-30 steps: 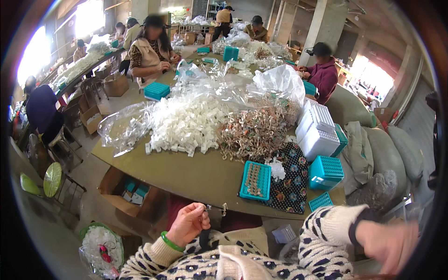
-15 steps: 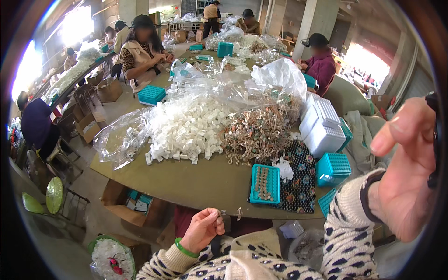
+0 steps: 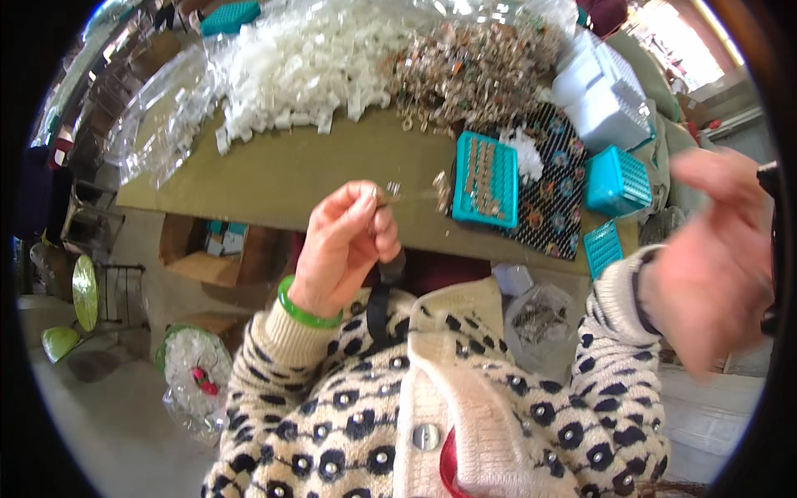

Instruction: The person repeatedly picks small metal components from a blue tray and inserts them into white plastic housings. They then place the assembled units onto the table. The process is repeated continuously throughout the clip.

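Note:
My left hand (image 3: 349, 236), with a green bangle at the wrist, is raised before the table's near edge. Thumb and forefinger pinch a small, thin piece (image 3: 394, 197) that reaches to the right; its kind is too small to make out. Past its end is a small brownish, curled piece (image 3: 441, 192), close to a teal tray (image 3: 486, 178). Rows of small brown pieces (image 3: 481, 170) stand in that tray. My right hand (image 3: 710, 266) is lifted at the far right, beside a dark object at the picture's rim. Motion smears its fingers.
Heaps of white plastic pieces (image 3: 303, 70) and brownish ring-like pieces (image 3: 473, 75) cover the far tabletop. White trays (image 3: 602, 95) and a teal tray stack (image 3: 617, 183) stand right. A cardboard box (image 3: 199, 264) sits below left, near a basket of white pieces (image 3: 195, 365).
The view has tilted down, and the people across the table have left it. My left hand appears higher, still pinching the thin piece. My right hand has moved and is now blurred.

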A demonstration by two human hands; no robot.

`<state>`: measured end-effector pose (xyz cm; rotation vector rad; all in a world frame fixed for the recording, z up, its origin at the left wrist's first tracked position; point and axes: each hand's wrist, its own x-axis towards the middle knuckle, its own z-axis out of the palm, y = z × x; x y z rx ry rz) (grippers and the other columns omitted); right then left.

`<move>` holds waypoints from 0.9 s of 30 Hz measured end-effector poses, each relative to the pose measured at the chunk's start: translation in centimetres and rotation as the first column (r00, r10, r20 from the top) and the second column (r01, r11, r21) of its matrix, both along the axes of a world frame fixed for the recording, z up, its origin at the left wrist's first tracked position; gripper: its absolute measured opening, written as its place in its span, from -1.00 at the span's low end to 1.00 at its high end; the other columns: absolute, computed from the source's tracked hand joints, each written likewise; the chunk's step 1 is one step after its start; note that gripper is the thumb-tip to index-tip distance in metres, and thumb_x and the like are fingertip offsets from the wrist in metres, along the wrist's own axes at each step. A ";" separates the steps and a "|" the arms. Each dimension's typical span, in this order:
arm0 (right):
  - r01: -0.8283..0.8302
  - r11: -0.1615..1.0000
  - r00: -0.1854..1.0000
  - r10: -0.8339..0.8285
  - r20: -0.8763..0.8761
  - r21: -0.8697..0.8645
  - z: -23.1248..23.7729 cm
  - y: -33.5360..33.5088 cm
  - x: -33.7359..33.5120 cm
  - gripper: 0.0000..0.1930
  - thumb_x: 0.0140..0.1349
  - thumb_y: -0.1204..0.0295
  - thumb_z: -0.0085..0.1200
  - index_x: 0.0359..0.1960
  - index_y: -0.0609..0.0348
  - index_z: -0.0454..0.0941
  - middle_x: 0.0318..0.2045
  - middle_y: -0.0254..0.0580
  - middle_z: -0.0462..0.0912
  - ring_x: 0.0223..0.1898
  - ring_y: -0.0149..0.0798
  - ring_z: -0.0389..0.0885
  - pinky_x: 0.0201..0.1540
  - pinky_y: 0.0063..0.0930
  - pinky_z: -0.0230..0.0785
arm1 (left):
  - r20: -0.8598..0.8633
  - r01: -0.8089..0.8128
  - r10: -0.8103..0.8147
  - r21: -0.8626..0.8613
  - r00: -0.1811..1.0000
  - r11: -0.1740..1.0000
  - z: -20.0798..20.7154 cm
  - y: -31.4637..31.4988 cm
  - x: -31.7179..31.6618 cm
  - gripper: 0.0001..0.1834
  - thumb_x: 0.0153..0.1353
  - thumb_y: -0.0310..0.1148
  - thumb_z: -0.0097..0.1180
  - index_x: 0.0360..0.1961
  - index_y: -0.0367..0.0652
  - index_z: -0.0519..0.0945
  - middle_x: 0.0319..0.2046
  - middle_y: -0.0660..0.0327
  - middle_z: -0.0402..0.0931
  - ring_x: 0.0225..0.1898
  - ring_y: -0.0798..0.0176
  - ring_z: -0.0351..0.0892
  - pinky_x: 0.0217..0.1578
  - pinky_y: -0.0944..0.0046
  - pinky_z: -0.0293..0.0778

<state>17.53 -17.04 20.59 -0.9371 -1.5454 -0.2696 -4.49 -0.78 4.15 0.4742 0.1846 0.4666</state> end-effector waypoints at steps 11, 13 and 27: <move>0.274 0.832 0.961 -0.224 0.160 -0.482 -12.0 3.8 -5.1 -0.74 -0.02 0.70 0.23 -0.23 0.31 0.58 -0.21 -0.05 0.65 -0.13 -0.03 0.63 -0.06 -0.31 0.47 | -0.007 0.095 -0.095 0.061 0.995 0.994 -0.6 -1.0 3.0 -0.86 0.39 -0.37 0.04 -0.22 -0.22 0.52 -0.47 0.22 0.54 -0.54 0.38 0.51 -0.50 0.37 0.46; 0.263 0.796 0.964 -0.239 0.116 -0.546 -12.5 3.8 -5.2 -0.76 -0.01 0.70 0.23 -0.26 0.29 0.58 -0.26 -0.07 0.65 -0.20 -0.07 0.65 -0.13 -0.35 0.49 | -0.016 0.106 -0.105 0.044 0.994 0.993 -1.0 -1.2 3.1 -0.86 0.39 -0.36 0.04 -0.22 -0.23 0.52 -0.47 0.22 0.54 -0.53 0.37 0.51 -0.49 0.36 0.47; -0.099 0.679 0.978 -0.068 -0.197 -0.727 -12.6 3.8 -3.2 -0.84 0.06 0.69 0.16 -0.38 0.22 0.46 -0.45 -0.16 0.54 -0.45 -0.16 0.56 -0.42 -0.41 0.37 | 0.152 0.287 -0.268 -0.124 0.951 0.950 -1.4 -0.5 4.2 -0.84 0.36 -0.33 0.08 -0.24 -0.23 0.52 -0.49 0.22 0.52 -0.50 0.34 0.49 -0.46 0.34 0.45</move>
